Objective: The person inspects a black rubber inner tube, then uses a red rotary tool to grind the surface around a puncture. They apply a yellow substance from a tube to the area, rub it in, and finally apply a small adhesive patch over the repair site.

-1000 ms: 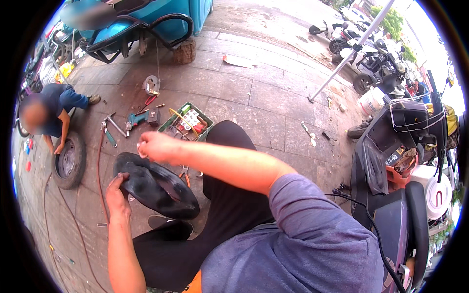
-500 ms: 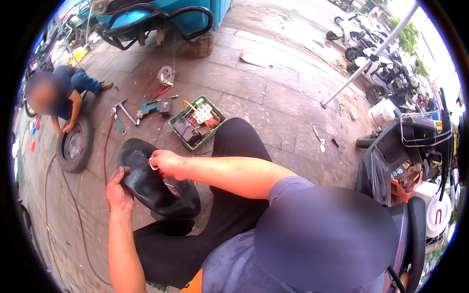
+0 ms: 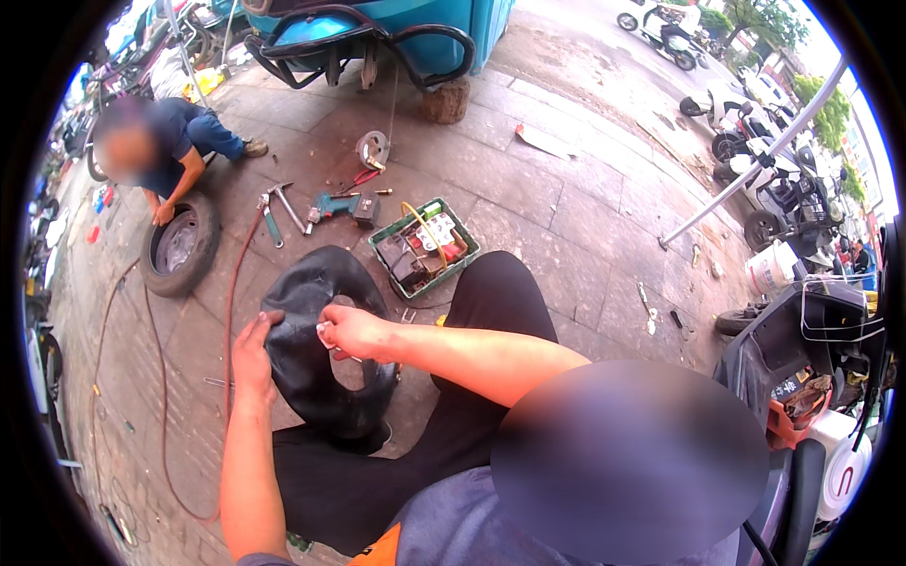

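A puffed-up black inner tube (image 3: 311,387) stands between my legs, with its round hole facing me. My left hand (image 3: 252,363) holds the tube's left side, fingers along its edge and the thumb hidden. Closed in a pinch, my right hand (image 3: 359,333) is in front of the hole, near the tube's inner edge. From its fingertips pokes a small white piece (image 3: 326,332), perhaps cloth or paper; the rest of it is hidden.
Beyond the tube lie a green basket (image 3: 425,247) of parts, a cordless drill (image 3: 340,208), a hammer (image 3: 289,209) and a red hose (image 3: 233,321). At left a crouching person (image 3: 179,141) handles a tire (image 3: 181,247). A scooter (image 3: 793,349) stands close on the right.
My view has swung, shifting the surroundings rightward in the picture. The tube has turned to show more of its hole. My right hand has come off the tube's face, keeping the white piece.
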The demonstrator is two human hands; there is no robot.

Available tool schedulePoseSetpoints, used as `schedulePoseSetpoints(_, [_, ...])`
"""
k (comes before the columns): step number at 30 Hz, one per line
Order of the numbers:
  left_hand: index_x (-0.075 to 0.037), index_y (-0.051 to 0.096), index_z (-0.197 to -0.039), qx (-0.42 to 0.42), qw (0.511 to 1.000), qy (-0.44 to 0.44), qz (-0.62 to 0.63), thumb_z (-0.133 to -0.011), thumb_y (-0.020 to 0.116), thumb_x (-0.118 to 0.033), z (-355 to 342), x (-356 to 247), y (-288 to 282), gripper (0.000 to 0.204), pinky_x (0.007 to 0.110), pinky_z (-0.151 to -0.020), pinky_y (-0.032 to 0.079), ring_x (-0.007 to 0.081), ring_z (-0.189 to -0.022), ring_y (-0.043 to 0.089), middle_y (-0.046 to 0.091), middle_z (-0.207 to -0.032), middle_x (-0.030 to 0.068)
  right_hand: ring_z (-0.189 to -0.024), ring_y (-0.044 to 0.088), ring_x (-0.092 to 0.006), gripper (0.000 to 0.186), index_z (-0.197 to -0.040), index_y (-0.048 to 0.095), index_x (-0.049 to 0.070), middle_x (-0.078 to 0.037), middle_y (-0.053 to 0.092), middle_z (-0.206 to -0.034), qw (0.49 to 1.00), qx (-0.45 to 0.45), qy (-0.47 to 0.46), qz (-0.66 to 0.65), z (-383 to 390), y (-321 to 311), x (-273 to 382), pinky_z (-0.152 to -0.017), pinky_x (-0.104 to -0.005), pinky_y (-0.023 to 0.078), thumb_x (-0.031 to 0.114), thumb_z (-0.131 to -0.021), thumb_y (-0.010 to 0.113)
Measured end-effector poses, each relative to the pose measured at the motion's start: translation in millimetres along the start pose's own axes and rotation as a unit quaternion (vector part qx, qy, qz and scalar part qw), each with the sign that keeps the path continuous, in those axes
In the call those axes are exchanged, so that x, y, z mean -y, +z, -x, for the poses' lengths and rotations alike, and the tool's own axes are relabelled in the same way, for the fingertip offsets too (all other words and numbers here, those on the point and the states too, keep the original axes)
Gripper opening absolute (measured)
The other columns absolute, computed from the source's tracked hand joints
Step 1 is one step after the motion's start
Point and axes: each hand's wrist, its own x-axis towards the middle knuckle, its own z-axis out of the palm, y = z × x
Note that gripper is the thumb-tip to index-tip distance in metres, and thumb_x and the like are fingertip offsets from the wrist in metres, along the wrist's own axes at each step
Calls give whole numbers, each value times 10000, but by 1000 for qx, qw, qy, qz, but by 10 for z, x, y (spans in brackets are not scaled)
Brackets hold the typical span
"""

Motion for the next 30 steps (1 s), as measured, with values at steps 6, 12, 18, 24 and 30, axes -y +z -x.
schedulePoseSetpoints(6, [41, 770, -1191, -7, 999, 7, -40, -1077, 644, -160, 26, 195, -55, 262, 312, -1034, 499, 185, -1096, 691, 776, -1157, 93, -927, 717, -258, 215, -1083, 723, 25, -131, 745, -976, 940, -155, -166, 253, 131, -26, 247, -831, -410, 568, 229, -1047, 668])
schedulePoseSetpoints(12, [43, 758, -1223, 34, 999, 5, 22, -1039, 682, -117, 246, 220, 208, 256, 293, -1036, 491, 163, -1095, 697, 780, -1148, 88, -951, 759, -250, 255, -1153, 786, 13, -152, 792, -1017, 956, -115, -232, 138, 234, 16, 336, -871, -381, 571, 213, -1006, 728])
schedulePoseSetpoints(18, [33, 765, -1204, 37, 999, 3, 26, -1023, 735, -126, 383, 248, 362, 243, 271, -976, 500, 128, -1042, 687, 772, -1109, 57, -964, 727, -138, 247, -1231, 759, -11, -105, 794, -1055, 962, -91, -220, 132, 160, 11, 233, -871, -330, 585, 155, -1056, 701])
schedulePoseSetpoints(24, [4, 779, -1139, 22, 999, 6, -24, -1027, 747, -155, 319, 245, 372, 198, 280, -915, 500, 122, -995, 672, 763, -1041, 31, -838, 707, -135, 213, -1129, 753, 25, -93, 772, -936, 966, -108, -192, 133, 226, 36, 284, -768, -336, 576, 204, -1015, 743])
schedulePoseSetpoints(30, [-2, 789, -1117, 27, 995, 45, -81, -1027, 739, -179, 279, 305, 344, 205, 298, -899, 515, 110, -959, 663, 765, -1001, 21, -756, 604, -127, 277, -995, 677, 14, -58, 666, -813, 959, -105, -174, 199, 170, 4, 305, -676, -352, 509, 282, -1004, 748])
